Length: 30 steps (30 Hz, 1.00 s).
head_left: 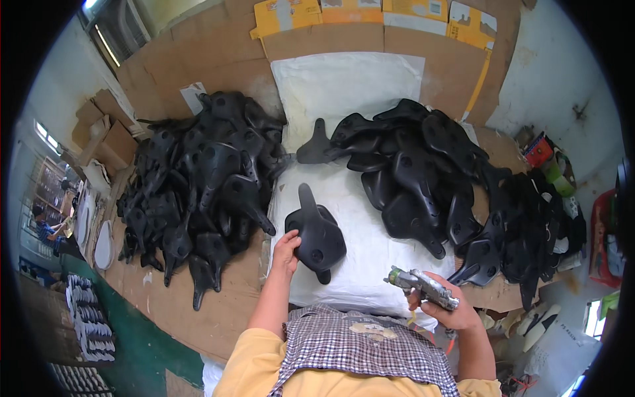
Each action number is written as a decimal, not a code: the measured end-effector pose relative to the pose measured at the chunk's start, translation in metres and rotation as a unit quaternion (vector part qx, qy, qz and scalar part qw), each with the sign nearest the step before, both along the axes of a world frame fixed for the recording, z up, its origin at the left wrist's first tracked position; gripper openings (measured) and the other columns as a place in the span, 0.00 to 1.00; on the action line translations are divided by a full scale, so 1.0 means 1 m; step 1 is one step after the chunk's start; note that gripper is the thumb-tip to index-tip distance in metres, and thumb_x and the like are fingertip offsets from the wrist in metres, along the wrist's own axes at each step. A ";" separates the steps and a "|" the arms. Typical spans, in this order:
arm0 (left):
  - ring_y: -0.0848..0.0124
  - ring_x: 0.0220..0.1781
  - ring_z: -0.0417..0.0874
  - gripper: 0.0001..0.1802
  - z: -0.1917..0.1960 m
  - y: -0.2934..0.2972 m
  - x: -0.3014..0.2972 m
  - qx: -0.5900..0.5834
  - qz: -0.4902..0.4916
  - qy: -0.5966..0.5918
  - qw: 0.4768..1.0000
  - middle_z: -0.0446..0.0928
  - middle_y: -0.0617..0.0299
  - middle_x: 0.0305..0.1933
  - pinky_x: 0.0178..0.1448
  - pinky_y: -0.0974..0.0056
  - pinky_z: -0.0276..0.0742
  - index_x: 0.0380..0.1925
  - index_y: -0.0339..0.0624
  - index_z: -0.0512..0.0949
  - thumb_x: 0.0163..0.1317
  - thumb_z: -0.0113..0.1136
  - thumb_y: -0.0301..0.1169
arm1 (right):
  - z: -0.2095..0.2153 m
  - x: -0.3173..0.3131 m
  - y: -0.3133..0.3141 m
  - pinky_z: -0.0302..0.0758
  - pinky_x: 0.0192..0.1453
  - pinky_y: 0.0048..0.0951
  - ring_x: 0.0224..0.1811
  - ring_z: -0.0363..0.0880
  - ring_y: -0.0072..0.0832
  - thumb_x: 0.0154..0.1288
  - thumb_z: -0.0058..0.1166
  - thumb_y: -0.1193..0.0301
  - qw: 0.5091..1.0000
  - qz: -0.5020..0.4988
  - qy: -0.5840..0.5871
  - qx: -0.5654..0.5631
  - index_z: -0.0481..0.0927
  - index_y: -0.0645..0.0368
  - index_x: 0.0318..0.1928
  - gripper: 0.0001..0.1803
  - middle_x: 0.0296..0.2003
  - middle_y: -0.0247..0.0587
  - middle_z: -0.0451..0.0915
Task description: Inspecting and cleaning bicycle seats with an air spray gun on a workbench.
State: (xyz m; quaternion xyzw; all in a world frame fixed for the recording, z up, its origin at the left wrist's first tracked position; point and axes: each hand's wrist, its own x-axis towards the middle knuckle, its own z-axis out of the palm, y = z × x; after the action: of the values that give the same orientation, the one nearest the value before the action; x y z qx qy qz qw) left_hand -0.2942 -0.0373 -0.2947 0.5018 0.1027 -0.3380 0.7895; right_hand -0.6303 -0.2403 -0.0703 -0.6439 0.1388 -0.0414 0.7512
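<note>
My left hand (286,253) grips the near edge of a black moulded saddle shell (317,237) that lies on a white padded sheet (357,198), its narrow nose pointing away from me. My right hand (442,306) is closed around a metal spray gun (423,286), nozzle aimed left toward the shell and held just above the sheet's near edge. A second shell lies under the gripped one. Another single shell (316,145) rests farther back on the sheet.
A big heap of black shells (198,178) fills the cardboard on the left. A second heap (423,172) spreads right, running into mixed dark parts (542,218). Flattened cardboard boxes (370,20) lie at the back. White soles (99,238) sit at far left.
</note>
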 end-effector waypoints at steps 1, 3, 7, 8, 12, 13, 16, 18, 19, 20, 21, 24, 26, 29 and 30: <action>0.67 0.39 0.80 0.18 -0.001 0.004 0.008 -0.006 0.014 0.001 1.000 0.77 0.57 0.41 0.45 0.61 0.79 0.48 0.37 0.74 0.54 0.57 0.18 | 0.007 -0.001 0.005 0.73 0.47 0.28 0.42 0.77 0.24 0.56 0.59 0.80 0.998 0.011 0.030 -0.054 0.66 0.59 0.61 0.31 0.39 0.38 0.79; 0.68 0.39 0.80 0.19 0.003 -0.004 0.017 -0.016 0.020 0.008 1.000 0.78 0.57 0.41 0.45 0.62 0.79 0.48 0.37 0.74 0.54 0.57 0.18 | 0.017 -0.001 0.012 0.73 0.47 0.27 0.41 0.77 0.23 0.55 0.59 0.80 0.988 0.026 0.053 -0.144 0.66 0.59 0.61 0.31 0.39 0.38 0.79; 0.69 0.39 0.80 0.18 0.012 -0.009 0.020 -0.016 0.019 0.008 1.000 0.78 0.58 0.41 0.45 0.63 0.79 0.47 0.37 0.75 0.54 0.56 0.17 | 0.029 0.011 0.031 0.73 0.45 0.24 0.38 0.77 0.22 0.54 0.59 0.81 0.965 -0.008 0.053 -0.259 0.68 0.58 0.59 0.30 0.39 0.39 0.79; 0.69 0.39 0.80 0.18 0.012 -0.007 0.019 0.004 0.011 -0.004 1.000 0.78 0.59 0.41 0.44 0.63 0.79 0.47 0.37 0.76 0.54 0.56 0.17 | 0.031 0.016 0.035 0.73 0.44 0.24 0.37 0.77 0.22 0.53 0.59 0.81 0.956 -0.041 0.025 -0.290 0.68 0.59 0.59 0.30 0.39 0.38 0.79; 0.69 0.40 0.80 0.18 0.006 0.000 0.011 0.034 -0.011 0.025 0.999 0.78 0.59 0.40 0.46 0.63 0.78 0.46 0.38 0.76 0.54 0.56 0.17 | 0.045 0.024 0.052 0.73 0.42 0.23 0.36 0.76 0.20 0.53 0.59 0.82 0.971 -0.117 -0.007 -0.209 0.69 0.62 0.58 0.29 0.37 0.37 0.78; 0.69 0.40 0.80 0.18 0.005 0.003 0.010 0.025 -0.013 0.026 0.999 0.79 0.59 0.40 0.46 0.63 0.78 0.46 0.37 0.76 0.53 0.56 0.17 | 0.045 0.022 0.057 0.73 0.44 0.23 0.37 0.76 0.20 0.53 0.59 0.82 0.971 -0.136 -0.022 -0.196 0.69 0.62 0.57 0.29 0.37 0.36 0.78; 0.69 0.41 0.80 0.18 0.001 0.012 0.015 0.003 -0.006 0.021 1.000 0.78 0.58 0.40 0.48 0.64 0.78 0.46 0.36 0.76 0.53 0.56 0.17 | 0.045 0.008 0.065 0.74 0.40 0.24 0.35 0.77 0.21 0.54 0.57 0.83 0.962 -0.083 0.031 -0.258 0.68 0.63 0.58 0.29 0.34 0.36 0.78; 0.69 0.41 0.79 0.19 0.002 0.016 0.019 -0.011 0.003 0.015 1.000 0.78 0.58 0.40 0.48 0.64 0.77 0.47 0.35 0.76 0.53 0.56 0.17 | 0.037 -0.003 0.071 0.73 0.41 0.24 0.34 0.76 0.20 0.53 0.58 0.83 0.950 -0.061 0.062 -0.298 0.69 0.62 0.58 0.29 0.33 0.36 0.78; 0.68 0.41 0.79 0.19 0.005 0.016 0.021 -0.008 0.014 0.004 1.000 0.78 0.57 0.41 0.49 0.64 0.77 0.47 0.34 0.75 0.53 0.56 0.16 | 0.034 -0.006 0.075 0.73 0.41 0.23 0.34 0.76 0.20 0.53 0.59 0.82 0.952 -0.039 0.077 -0.295 0.69 0.62 0.57 0.29 0.33 0.36 0.78; 0.68 0.42 0.79 0.19 0.007 0.018 0.023 -0.006 0.026 -0.007 1.000 0.78 0.57 0.42 0.49 0.65 0.77 0.47 0.33 0.75 0.53 0.55 0.16 | 0.033 -0.007 0.077 0.73 0.41 0.23 0.34 0.76 0.19 0.53 0.60 0.81 0.952 -0.016 0.091 -0.292 0.69 0.62 0.57 0.28 0.32 0.36 0.78; 0.68 0.43 0.79 0.20 0.006 0.020 0.027 -0.023 0.026 -0.009 0.999 0.77 0.56 0.43 0.50 0.65 0.77 0.48 0.33 0.74 0.53 0.55 0.16 | 0.036 -0.008 0.081 0.71 0.52 0.27 0.45 0.77 0.25 0.53 0.61 0.79 0.961 -0.012 0.136 -0.239 0.70 0.60 0.57 0.29 0.44 0.43 0.79; 0.68 0.43 0.79 0.20 0.007 0.023 0.025 -0.055 0.037 0.019 0.998 0.77 0.56 0.43 0.51 0.66 0.76 0.48 0.33 0.74 0.53 0.55 0.16 | 0.041 0.005 0.092 0.71 0.50 0.26 0.42 0.76 0.24 0.54 0.60 0.79 0.969 -0.062 0.101 -0.219 0.70 0.61 0.57 0.28 0.41 0.42 0.78; 0.69 0.43 0.79 0.20 0.002 0.027 0.027 -0.042 0.038 0.012 0.998 0.77 0.57 0.43 0.52 0.66 0.75 0.48 0.32 0.74 0.52 0.55 0.15 | 0.042 0.008 0.097 0.71 0.48 0.25 0.40 0.75 0.22 0.55 0.59 0.80 0.970 -0.094 0.094 -0.202 0.70 0.62 0.57 0.26 0.40 0.41 0.77; 0.70 0.43 0.77 0.20 -0.003 0.058 0.052 -0.084 0.066 -0.050 0.993 0.76 0.59 0.43 0.54 0.67 0.73 0.46 0.30 0.76 0.50 0.55 0.14 | 0.053 0.007 0.101 0.71 0.49 0.25 0.42 0.76 0.23 0.57 0.58 0.80 0.987 -0.103 0.045 -0.116 0.70 0.63 0.57 0.26 0.43 0.42 0.77; 0.69 0.44 0.77 0.20 -0.005 0.074 0.066 -0.089 0.082 -0.073 0.990 0.76 0.58 0.43 0.55 0.66 0.73 0.47 0.30 0.75 0.51 0.53 0.14 | 0.055 0.008 0.102 0.71 0.49 0.25 0.42 0.76 0.23 0.57 0.58 0.80 0.987 -0.103 0.045 -0.116 0.70 0.63 0.57 0.26 0.43 0.42 0.77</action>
State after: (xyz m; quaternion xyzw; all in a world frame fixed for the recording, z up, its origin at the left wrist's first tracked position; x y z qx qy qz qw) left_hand -0.2280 0.0371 -0.2999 0.4427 0.0558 -0.2423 0.8615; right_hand -0.6226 -0.1386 -0.0149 -0.7098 0.2330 -0.1054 0.6563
